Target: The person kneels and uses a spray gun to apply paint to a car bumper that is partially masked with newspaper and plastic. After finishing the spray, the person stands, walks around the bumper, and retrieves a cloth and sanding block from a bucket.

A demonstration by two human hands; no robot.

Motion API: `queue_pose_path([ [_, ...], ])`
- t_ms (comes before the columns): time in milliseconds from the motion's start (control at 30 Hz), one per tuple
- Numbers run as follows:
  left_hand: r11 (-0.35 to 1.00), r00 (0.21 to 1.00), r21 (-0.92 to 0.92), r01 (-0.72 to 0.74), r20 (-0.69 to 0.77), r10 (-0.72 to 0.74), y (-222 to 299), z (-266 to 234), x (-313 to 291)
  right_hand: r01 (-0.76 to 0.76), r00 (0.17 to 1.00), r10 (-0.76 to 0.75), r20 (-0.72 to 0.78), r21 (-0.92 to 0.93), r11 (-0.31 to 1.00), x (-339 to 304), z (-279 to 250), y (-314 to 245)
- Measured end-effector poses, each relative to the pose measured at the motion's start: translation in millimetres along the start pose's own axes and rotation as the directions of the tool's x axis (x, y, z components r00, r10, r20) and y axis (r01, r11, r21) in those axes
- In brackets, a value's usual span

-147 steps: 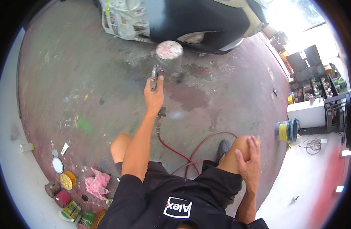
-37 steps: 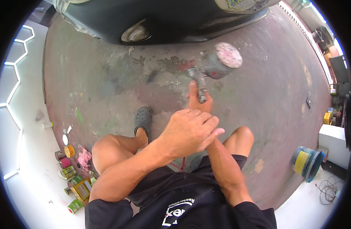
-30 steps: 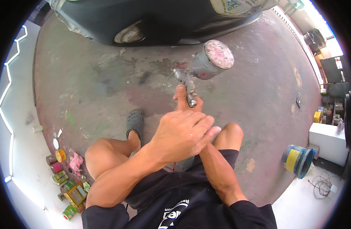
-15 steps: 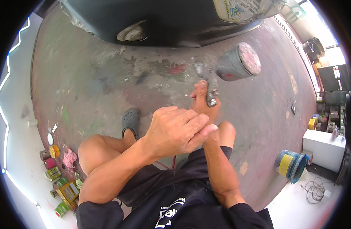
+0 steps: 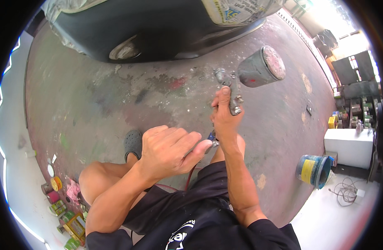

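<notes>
since the right hand (image 5: 227,121) wraps it, the spray gun (image 5: 234,89) hangs clear above the floor (image 5: 166,100), short of the car bumper (image 5: 166,39); the left hand (image 5: 168,150) curls beside the hose fitting (image 5: 211,136), grasp undeterminable.

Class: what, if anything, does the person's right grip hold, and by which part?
The right grip holds a grey, cup-fitted metal spray gun by its mostly hidden handle.
</notes>
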State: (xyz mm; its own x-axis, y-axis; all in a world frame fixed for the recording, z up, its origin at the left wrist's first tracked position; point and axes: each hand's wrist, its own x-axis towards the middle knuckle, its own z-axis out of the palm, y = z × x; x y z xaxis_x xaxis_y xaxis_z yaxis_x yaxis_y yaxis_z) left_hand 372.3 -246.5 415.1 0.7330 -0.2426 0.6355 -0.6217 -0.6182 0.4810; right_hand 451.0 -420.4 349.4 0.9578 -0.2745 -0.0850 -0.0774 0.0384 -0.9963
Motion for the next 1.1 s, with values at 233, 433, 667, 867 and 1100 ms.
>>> queue_pose_path([
  [233, 1.000, 1.000, 0.002, -0.009, -0.008, 0.009, 1.0, -0.2, 0.8, -0.058, 0.995, 0.062, -0.083, 0.050, 0.997, 4.1, -20.3, -21.2],
  [433, 0.999, 0.997, -0.014, -0.044, -0.065, 0.043, 1.6, 4.1, 3.3, 0.001, 0.997, 0.000, 0.073, -0.004, 1.000, -27.1, 22.6, -30.3],
  [667, 0.998, 0.994, -0.010, -0.059, -0.095, 0.058, 0.8, -6.9, 9.3, -0.056, 0.966, 0.020, 0.258, 0.133, 0.990, -39.5, 39.7, -52.3],
  [867, 0.997, 0.990, 0.020, -0.078, -0.117, 0.080, 3.0, -6.4, 4.5, -0.032, 0.999, 0.029, 0.035, 0.076, 0.997, -0.1, -10.0, -58.4],
  [1100, 0.997, 0.991, -0.015, -0.078, -0.111, 0.076, 1.4, -6.3, -0.3, -0.061, 0.996, 0.068, -0.058, 0.115, 0.992, 22.7, -40.3, -86.1],
])
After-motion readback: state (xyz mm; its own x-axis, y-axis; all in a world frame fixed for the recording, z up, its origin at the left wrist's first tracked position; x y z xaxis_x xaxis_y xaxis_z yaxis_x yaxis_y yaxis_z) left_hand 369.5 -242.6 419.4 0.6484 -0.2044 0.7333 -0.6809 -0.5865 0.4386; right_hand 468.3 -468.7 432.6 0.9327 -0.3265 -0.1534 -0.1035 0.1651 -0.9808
